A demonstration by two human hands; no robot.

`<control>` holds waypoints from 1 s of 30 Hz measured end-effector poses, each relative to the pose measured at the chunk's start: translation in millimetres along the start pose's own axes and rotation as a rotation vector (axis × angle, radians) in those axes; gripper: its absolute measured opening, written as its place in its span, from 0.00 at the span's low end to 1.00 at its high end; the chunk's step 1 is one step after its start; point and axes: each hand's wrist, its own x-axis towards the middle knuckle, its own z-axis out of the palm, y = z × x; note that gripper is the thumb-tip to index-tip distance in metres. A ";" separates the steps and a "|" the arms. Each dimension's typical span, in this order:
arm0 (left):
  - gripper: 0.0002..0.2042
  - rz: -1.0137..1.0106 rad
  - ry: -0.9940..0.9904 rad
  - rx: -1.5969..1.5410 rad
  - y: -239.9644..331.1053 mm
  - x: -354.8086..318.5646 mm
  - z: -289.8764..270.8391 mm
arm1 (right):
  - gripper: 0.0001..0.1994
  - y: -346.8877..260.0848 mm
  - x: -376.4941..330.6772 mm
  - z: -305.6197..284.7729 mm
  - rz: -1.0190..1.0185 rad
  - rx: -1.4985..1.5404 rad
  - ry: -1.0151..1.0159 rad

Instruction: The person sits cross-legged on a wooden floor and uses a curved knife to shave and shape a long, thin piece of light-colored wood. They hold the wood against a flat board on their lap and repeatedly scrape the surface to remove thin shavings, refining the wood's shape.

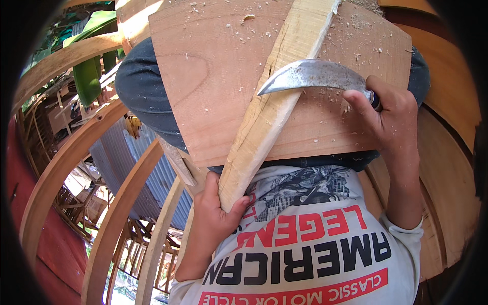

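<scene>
Wide board (213, 91) flat across lap, carrying slanted wood strip (269, 112). Left hand (216, 213) clenched round strip's near end; right hand (389, 114) fisted on curved knife (310, 76), biting the edge. Risks: blade skidding toward left fingers, splitting along grain.

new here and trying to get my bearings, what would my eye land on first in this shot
The curved steel blade near the top centre, gripped by the right hand, its edge biting into a pale wooden strip. That strip runs diagonally over a reddish board on the person's lap, with the left hand gripping its lower end. Wood chips dot the board.
</scene>
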 end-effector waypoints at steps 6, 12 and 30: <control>0.22 -0.061 0.028 0.016 10.2 1.1 2.5 | 0.24 4.3 12.9 -1.3 -0.015 -0.135 0.025; 0.23 0.012 0.084 0.142 5.8 -0.3 8.4 | 0.22 5.2 20.8 -1.2 0.070 0.048 0.027; 0.23 -0.031 -0.003 0.031 2.5 4.8 2.1 | 0.20 3.3 41.8 -13.2 0.299 0.072 0.076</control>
